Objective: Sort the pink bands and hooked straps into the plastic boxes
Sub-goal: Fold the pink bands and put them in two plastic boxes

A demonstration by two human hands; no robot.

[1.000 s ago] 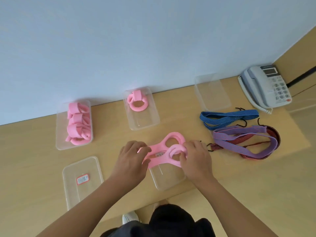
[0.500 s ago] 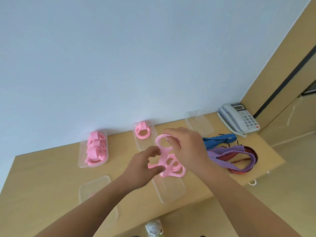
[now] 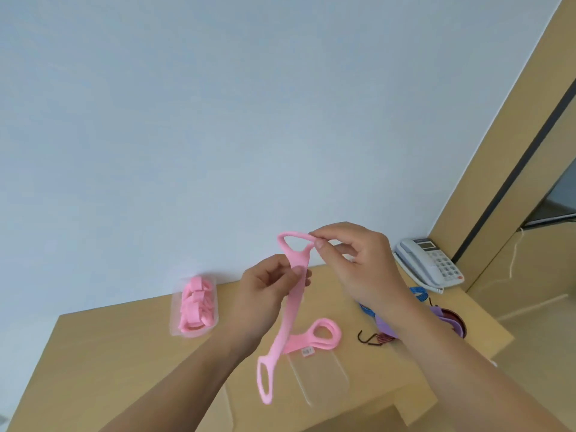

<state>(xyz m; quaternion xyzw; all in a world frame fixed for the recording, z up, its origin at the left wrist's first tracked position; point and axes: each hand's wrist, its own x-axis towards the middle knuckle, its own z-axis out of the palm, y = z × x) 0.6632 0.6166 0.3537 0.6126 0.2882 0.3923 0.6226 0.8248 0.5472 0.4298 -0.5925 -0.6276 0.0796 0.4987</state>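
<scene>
A long pink band [image 3: 288,316] with a loop at each end hangs in the air above the table. My right hand [image 3: 358,260] pinches its top loop. My left hand [image 3: 269,285] pinches the band a little lower, along its flat middle. The bottom loop dangles near the table's front. A second pink band [image 3: 322,333] lies on the table by a clear plastic box [image 3: 321,378]. Another clear box [image 3: 194,307] at the back left holds several folded pink bands. Hooked straps, blue [image 3: 417,296], purple [image 3: 385,327] and red [image 3: 453,321], lie at the right, partly behind my right forearm.
A grey desk telephone [image 3: 428,263] stands at the table's back right corner. The wooden table [image 3: 109,353] ends at a wall behind and drops off at the front. A black hook [image 3: 364,336] of a strap lies near the middle right.
Both hands rose from the table with one pink band, which now hangs stretched out long instead of bunched. The camera tilted up, so more wall shows.
</scene>
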